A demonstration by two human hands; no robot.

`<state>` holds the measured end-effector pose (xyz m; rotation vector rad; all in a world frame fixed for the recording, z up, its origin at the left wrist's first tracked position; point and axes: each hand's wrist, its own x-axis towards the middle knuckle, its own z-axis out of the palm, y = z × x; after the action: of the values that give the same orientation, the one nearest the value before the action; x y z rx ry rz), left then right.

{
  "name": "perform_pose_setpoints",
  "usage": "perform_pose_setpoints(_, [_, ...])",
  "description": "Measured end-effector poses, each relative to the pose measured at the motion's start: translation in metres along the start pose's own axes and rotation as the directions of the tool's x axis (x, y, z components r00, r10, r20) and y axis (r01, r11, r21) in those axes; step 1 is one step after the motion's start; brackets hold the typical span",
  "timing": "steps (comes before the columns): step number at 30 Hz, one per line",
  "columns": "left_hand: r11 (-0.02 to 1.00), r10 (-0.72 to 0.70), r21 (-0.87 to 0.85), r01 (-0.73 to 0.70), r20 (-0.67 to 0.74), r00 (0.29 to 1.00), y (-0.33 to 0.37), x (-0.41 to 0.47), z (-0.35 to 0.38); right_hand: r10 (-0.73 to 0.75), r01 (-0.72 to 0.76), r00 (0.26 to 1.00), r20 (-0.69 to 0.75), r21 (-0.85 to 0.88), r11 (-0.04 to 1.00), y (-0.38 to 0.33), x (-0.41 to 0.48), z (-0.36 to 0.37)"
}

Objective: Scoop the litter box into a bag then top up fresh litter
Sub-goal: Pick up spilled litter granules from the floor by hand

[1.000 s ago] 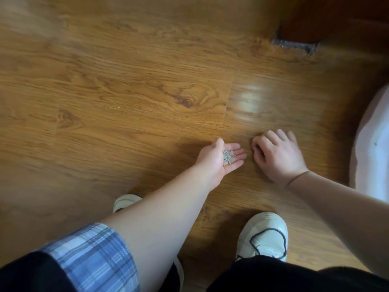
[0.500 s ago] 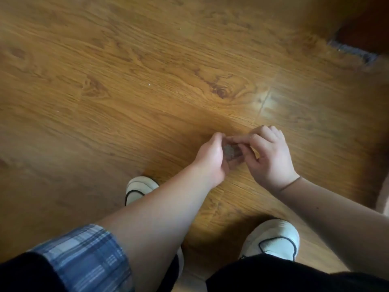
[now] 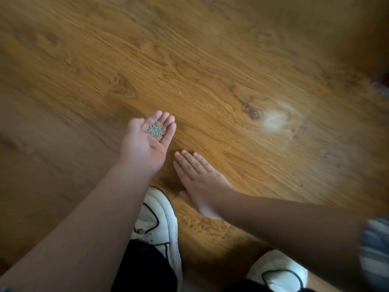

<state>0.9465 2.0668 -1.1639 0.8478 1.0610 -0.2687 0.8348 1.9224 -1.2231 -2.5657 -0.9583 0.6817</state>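
My left hand (image 3: 147,142) is cupped palm up above the wooden floor, with a small heap of grey litter granules (image 3: 155,130) resting at the base of its fingers. Just right of it and nearer to me, my right hand (image 3: 197,180) lies flat, palm down, fingers straight and together, on or just above the floor, with nothing in it. A few stray specks of litter (image 3: 180,92) dot the boards further out. No litter box, scoop or bag is in view.
Brown wood-grain floor (image 3: 210,60) fills the view, with a bright glare patch (image 3: 273,120) to the right. My two white shoes (image 3: 160,224) (image 3: 280,270) stand below the hands. A dark object (image 3: 382,85) shows at the right edge.
My right hand has left the left palm, where it was pinched, and now lies flat beside it. The left hand has opened palm up, showing the granules. The view has shifted.
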Motion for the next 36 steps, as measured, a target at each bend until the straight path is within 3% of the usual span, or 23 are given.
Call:
perform_pose_setpoints(6, [1.000, -0.007, 0.016, 0.007, 0.034, 0.999, -0.006, -0.011, 0.015, 0.100, -0.106, 0.994, -0.041, -0.187, 0.977, 0.019, 0.035, -0.006])
perform_pose_setpoints(14, [0.993, -0.088, 0.087, 0.077, 0.121, 0.989, -0.049, -0.024, 0.062, 0.393, -0.408, 0.904, -0.168, -0.063, 0.911, 0.060, -0.022, -0.007])
perform_pose_setpoints(24, [0.931, -0.257, 0.324, 0.167, 0.259, 0.931, -0.132, -0.055, 0.137, 0.664, -0.674, 0.691, -0.285, 0.076, 0.734, 0.097, -0.131, 0.015])
perform_pose_setpoints(32, [0.863, -0.388, 0.449, 0.232, 0.293, 0.874, -0.190, -0.075, 0.159, 0.784, -0.783, 0.564, -0.259, 0.132, 0.608, 0.115, -0.189, 0.024])
perform_pose_setpoints(36, [0.840, -0.409, 0.489, 0.236, 0.282, 0.868, -0.202, -0.077, 0.159, 0.769, -0.749, 0.557, -0.313, 0.212, 0.628, 0.115, -0.222, 0.020])
